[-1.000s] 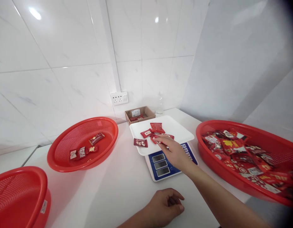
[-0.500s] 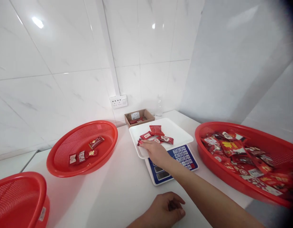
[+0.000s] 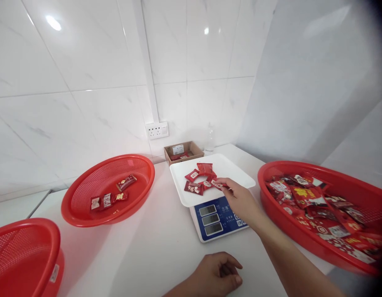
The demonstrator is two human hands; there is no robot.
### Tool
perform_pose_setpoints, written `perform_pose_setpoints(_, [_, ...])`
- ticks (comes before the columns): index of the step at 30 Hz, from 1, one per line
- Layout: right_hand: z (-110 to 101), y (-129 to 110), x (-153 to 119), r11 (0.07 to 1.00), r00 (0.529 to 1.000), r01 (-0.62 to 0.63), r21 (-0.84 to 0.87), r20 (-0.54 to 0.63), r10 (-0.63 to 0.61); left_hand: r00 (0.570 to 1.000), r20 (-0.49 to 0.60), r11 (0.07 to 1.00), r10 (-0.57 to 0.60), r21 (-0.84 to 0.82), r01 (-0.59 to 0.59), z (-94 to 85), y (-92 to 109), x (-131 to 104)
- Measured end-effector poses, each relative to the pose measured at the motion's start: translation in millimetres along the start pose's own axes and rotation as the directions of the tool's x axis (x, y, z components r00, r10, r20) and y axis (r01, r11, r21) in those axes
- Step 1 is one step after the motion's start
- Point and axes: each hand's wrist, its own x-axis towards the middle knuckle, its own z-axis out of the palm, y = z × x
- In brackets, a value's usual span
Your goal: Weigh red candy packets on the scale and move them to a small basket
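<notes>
My right hand (image 3: 240,200) is over the right side of the white weighing pan (image 3: 231,165), its fingers closed on a small red snack packet (image 3: 218,185). Several other red packets lie close together on the pan, among them a dark red one (image 3: 193,188) at the front left. Beneath the pan, the digital scale (image 3: 214,220) shows its blue panel; the digits are too faint to read, and my right hand and forearm cover part of the keys. My left hand (image 3: 217,274) rests on the table in front of the scale, fingers loosely curled and apart, holding nothing.
To the right, a red basket (image 3: 271,210) holds many mixed packets. A red basket (image 3: 70,214) with several packets stands at left, another red basket (image 3: 51,243) nearer. Behind the scale are a cardboard box (image 3: 194,150) with packets and a clear bottle (image 3: 210,140).
My right hand has let go of the packet at the pan's front left, which now lies flat there. It has moved right and taken hold of another packet. My left hand stays put.
</notes>
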Motion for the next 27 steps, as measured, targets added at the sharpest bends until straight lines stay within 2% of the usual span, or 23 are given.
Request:
perform_pose_setpoints(2, [1.4, 1.8, -1.3, 0.999, 1.000, 0.006, -0.035, 0.007, -0.006, 1.000, 0.002, 1.000, -0.003, 0.001, 0.003, 0.2, 0.8, -0.3])
perform_pose_setpoints(8, [15.6, 14.8, 0.1, 0.968, 0.973, 0.220, -0.118, 0.092, -0.210, 1.000, 0.000, 0.999, -0.011, -0.036, 0.011, 0.1, 0.2, 1.4])
perform_pose_setpoints(13, [18.2, 16.4, 1.2, 0.939, 0.960, 0.275, -0.206, 0.002, -0.280, 1.000, 0.016, 0.998, -0.011, -0.066, 0.013, -1.4, -2.3, 3.6])
perform_pose_setpoints(15, [17.9, 14.7, 1.2, 0.922, 0.949, 0.308, -0.235, 0.005, -0.315, 1.000, 0.022, 0.998, -0.017, -0.060, 0.018, -2.1, -2.7, 3.8])
perform_pose_setpoints(21, [19.7, 8.4, 6.0, 0.880, 0.951, 0.309, -0.361, 0.104, -0.292, 0.999, 0.045, 0.998, -0.017, -0.063, 0.020, -3.3, -2.6, 2.3])
perform_pose_setpoints(27, [20.0, 9.9, 17.0, 0.877, 0.958, 0.283, -0.388, 0.078, -0.274, 0.998, 0.056, 0.995, -0.029, -0.089, 0.034, -3.7, -2.5, 3.0])
